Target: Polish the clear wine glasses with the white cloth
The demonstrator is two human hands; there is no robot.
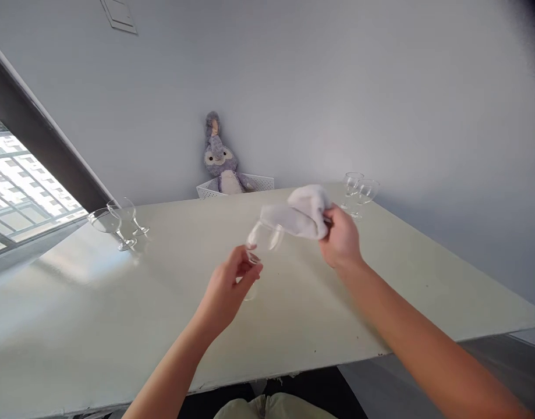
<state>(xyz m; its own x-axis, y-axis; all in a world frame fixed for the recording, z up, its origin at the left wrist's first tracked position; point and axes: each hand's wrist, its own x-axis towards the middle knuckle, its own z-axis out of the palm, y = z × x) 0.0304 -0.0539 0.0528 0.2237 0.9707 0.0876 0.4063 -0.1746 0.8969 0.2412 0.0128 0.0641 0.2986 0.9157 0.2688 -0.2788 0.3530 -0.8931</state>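
My left hand (236,279) is closed around the stem of a clear wine glass (266,234), held a little tilted above the table. Its foot shows faintly below my fingers. My right hand (342,235) grips a white cloth (308,212), bunched up at the fingers. The loose end of the cloth reaches left to the rim of the glass and overlaps it in view; whether it touches the glass or goes inside, I cannot tell. Cloth and glass are slightly blurred.
On the pale table (162,326), two stemmed glasses (126,224) stand at the left. Two more glasses (362,195) stand at the back right. A grey plush rabbit (221,160) sits in a white basket (262,183) beyond the far edge, against the wall. A window (22,180) is at the left.
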